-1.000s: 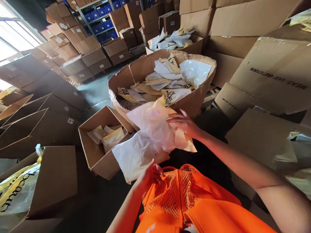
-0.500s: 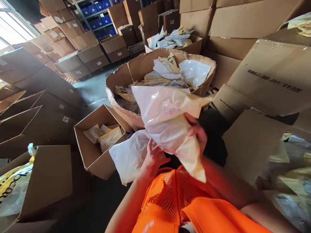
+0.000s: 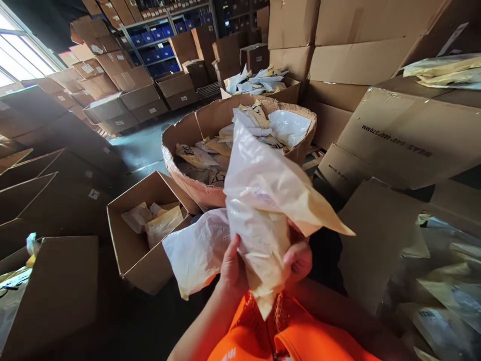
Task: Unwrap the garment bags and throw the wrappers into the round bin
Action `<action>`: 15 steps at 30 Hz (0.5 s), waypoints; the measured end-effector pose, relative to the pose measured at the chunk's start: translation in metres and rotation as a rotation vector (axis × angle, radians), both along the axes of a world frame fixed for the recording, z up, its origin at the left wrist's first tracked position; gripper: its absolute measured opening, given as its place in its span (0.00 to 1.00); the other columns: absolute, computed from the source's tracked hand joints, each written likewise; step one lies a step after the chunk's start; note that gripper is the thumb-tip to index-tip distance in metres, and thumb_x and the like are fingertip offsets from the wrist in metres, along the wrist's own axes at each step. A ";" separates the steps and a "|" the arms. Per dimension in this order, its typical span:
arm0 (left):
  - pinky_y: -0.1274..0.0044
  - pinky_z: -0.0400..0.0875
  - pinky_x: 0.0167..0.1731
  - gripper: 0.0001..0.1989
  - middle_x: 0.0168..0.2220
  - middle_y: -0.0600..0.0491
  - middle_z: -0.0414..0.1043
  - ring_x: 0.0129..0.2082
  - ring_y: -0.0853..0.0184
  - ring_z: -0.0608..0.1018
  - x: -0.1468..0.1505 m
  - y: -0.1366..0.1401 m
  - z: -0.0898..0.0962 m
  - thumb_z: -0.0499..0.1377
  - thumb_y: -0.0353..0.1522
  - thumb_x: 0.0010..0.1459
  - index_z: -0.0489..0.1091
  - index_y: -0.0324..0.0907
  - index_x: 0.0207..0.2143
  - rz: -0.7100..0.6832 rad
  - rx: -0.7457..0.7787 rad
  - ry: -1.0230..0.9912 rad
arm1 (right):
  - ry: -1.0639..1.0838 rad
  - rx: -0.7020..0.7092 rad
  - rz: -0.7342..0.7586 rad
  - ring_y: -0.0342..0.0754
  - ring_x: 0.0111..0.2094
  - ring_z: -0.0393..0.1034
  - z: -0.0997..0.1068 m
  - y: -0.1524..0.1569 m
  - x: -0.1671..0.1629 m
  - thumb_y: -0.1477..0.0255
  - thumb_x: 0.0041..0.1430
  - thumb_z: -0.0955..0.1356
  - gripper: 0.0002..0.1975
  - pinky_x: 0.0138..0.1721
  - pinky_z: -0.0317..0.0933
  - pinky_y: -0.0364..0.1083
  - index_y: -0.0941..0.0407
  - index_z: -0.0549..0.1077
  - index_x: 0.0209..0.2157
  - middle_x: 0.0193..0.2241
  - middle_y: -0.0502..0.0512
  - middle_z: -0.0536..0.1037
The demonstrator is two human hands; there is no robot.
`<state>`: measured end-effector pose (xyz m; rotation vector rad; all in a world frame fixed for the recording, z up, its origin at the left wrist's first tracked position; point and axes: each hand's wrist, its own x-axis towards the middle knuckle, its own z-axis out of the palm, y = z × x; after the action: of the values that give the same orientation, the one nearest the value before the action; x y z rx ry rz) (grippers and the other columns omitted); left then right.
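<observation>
Person in front of me, orange vest (image 3: 240, 346). Clock is theirs, 12 straight ahead.

Both hands on one white bag (image 3: 255, 185), up in front of the chest at 12. Left hand (image 3: 233, 271): thumb flat on the bag's near left edge, pinching; fingers behind, hidden. Right hand (image 3: 298, 260): pinching the near right edge, thumb on the face. Bag creased, yellowish toward the tips, one corner jutting to 2.

Second bag (image 3: 199, 255) at 11, partly behind the held one; can't tell what supports it.

Small open carton (image 3: 146, 273) just past that at 10, a few bags inside. Loose bags (image 3: 443, 296) at 3, heaped.

Big carton (image 3: 180, 173) at 12, ragged rim, piled with bags. Printed box (image 3: 406, 135) at 2. Another carton of bags (image 3: 291, 94) behind the big one.

Farthest: shelf (image 3: 168, 18) with blue bins (image 3: 158, 52), 11. Window (image 3: 18, 57), 10.
</observation>
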<state>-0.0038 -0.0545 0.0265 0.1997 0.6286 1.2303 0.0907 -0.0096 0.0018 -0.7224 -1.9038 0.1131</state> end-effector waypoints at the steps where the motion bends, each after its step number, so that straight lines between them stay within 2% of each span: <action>1: 0.59 0.70 0.55 0.32 0.44 0.41 0.79 0.51 0.47 0.78 -0.012 0.006 0.006 0.70 0.47 0.46 0.75 0.37 0.49 0.139 0.008 0.074 | 0.195 -0.011 -0.019 0.72 0.59 0.63 0.001 0.002 0.010 0.69 0.28 0.67 0.29 0.44 0.63 0.76 0.20 0.68 0.33 0.56 0.24 0.69; 3: 0.64 0.73 0.53 0.31 0.39 0.47 0.81 0.42 0.54 0.82 -0.041 0.013 0.019 0.73 0.38 0.40 0.75 0.40 0.49 0.435 0.046 0.248 | 0.621 -0.078 -0.068 0.64 0.49 0.73 0.007 0.011 0.037 0.69 0.37 0.68 0.27 0.46 0.67 0.71 0.18 0.66 0.35 0.48 0.32 0.75; 5: 0.67 0.75 0.50 0.33 0.36 0.51 0.81 0.35 0.59 0.83 -0.072 0.015 0.031 0.75 0.33 0.35 0.75 0.42 0.48 0.629 0.099 0.398 | 0.902 -0.219 -0.106 0.58 0.49 0.74 0.020 0.023 0.067 0.67 0.47 0.68 0.21 0.52 0.68 0.65 0.22 0.67 0.37 0.45 0.40 0.76; 7: 0.67 0.77 0.49 0.33 0.34 0.52 0.82 0.34 0.59 0.83 -0.097 0.012 0.042 0.75 0.32 0.33 0.76 0.42 0.47 0.675 0.139 0.483 | 0.900 -0.406 -0.019 0.58 0.58 0.67 0.034 0.037 0.090 0.58 0.52 0.69 0.16 0.56 0.66 0.62 0.29 0.68 0.44 0.54 0.46 0.72; 9: 0.67 0.78 0.47 0.33 0.34 0.51 0.82 0.35 0.57 0.83 -0.111 0.008 0.049 0.76 0.33 0.31 0.77 0.41 0.46 0.657 0.152 0.532 | 0.773 -0.605 0.246 0.62 0.62 0.63 0.048 0.049 0.101 0.42 0.49 0.69 0.31 0.52 0.69 0.61 0.35 0.65 0.54 0.62 0.55 0.64; 11: 0.67 0.79 0.46 0.34 0.35 0.51 0.82 0.35 0.56 0.83 -0.116 0.005 0.052 0.76 0.32 0.31 0.77 0.41 0.46 0.628 0.136 0.582 | 0.648 -0.776 0.521 0.64 0.57 0.68 0.060 0.055 0.101 0.35 0.43 0.68 0.45 0.46 0.72 0.57 0.42 0.63 0.59 0.63 0.61 0.64; 12: 0.67 0.79 0.46 0.34 0.35 0.50 0.82 0.35 0.56 0.83 -0.116 0.003 0.053 0.77 0.32 0.31 0.77 0.40 0.46 0.612 0.119 0.604 | 0.614 -0.850 0.598 0.62 0.54 0.71 0.066 0.055 0.098 0.36 0.44 0.69 0.45 0.44 0.73 0.54 0.45 0.65 0.59 0.61 0.61 0.67; 13: 0.67 0.80 0.45 0.34 0.35 0.49 0.82 0.35 0.55 0.83 -0.115 0.002 0.053 0.77 0.31 0.31 0.77 0.40 0.46 0.596 0.100 0.619 | 0.599 -0.917 0.627 0.59 0.50 0.74 0.071 0.054 0.094 0.41 0.46 0.72 0.40 0.42 0.73 0.51 0.47 0.68 0.57 0.57 0.60 0.72; 15: 0.67 0.80 0.44 0.34 0.35 0.48 0.82 0.35 0.54 0.83 -0.114 -0.001 0.051 0.77 0.32 0.31 0.77 0.39 0.46 0.566 0.065 0.633 | 0.605 -1.001 0.576 0.52 0.43 0.76 0.080 0.050 0.086 0.54 0.51 0.75 0.27 0.39 0.71 0.45 0.49 0.74 0.50 0.47 0.56 0.79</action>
<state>-0.1175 -0.0552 0.0778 0.5000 1.2518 1.7482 0.1770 0.0404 0.0814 -0.6262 -1.3221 1.5403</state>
